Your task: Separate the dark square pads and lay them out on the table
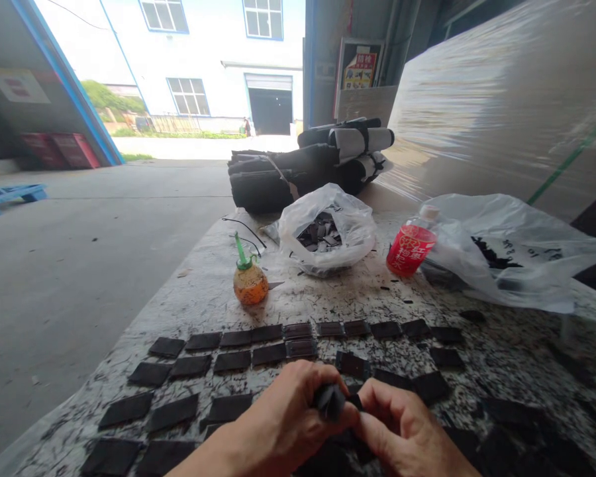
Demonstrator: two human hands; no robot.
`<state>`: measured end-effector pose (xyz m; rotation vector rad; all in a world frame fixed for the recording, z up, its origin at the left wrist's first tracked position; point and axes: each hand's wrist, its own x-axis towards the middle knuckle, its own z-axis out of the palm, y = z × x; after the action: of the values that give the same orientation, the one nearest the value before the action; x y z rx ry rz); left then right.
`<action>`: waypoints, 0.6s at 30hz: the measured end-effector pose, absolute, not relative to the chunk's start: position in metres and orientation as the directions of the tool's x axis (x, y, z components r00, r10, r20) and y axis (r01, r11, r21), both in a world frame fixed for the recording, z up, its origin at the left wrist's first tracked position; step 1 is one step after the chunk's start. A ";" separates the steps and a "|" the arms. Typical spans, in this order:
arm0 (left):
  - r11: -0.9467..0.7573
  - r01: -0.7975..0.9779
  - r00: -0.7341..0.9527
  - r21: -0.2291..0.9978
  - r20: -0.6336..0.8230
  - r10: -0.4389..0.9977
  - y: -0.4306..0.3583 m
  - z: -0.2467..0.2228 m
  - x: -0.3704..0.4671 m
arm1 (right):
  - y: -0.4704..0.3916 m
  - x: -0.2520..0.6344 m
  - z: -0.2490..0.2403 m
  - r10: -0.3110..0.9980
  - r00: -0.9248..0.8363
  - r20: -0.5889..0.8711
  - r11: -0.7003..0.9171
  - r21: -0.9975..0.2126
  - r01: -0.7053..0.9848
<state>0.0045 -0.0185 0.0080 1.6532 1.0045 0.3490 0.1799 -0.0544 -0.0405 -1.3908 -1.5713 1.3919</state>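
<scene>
My left hand point(298, 411) is closed round a black folded piece point(330, 401) that looks like soft sheet material; one end pokes up between thumb and forefinger. Beside it, my right hand point(402, 424) pinches a black edge close to the left thumb. Whether both hold the same piece I cannot tell. Rows of flat black rectangular pieces point(173, 412) lie on the table around and beyond my hands. A few, such as the brownish-striped piece point(298, 331), look shinier. More dark pieces point(516, 437) lie heaped to the right of my right hand.
Behind the rows stand a round bottle point(251, 285) with orange liquid and green spout, an open plastic bag point(328, 258) of small dark pieces, a red-labelled bottle point(412, 245) and another plastic bag point(526, 258). Black rolls point(288, 172) are stacked beyond. Black scraps litter the table point(198, 291).
</scene>
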 end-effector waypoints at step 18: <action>-0.527 0.745 0.651 0.409 -0.273 0.708 -0.019 0.013 -0.007 | -0.029 0.196 -0.031 0.988 -0.008 -0.154 -0.125 -0.832 0.541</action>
<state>-0.0072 -0.0189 0.0130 2.3754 1.1315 -0.0988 0.1963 -0.0294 -0.0313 -1.7148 -1.5884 1.0336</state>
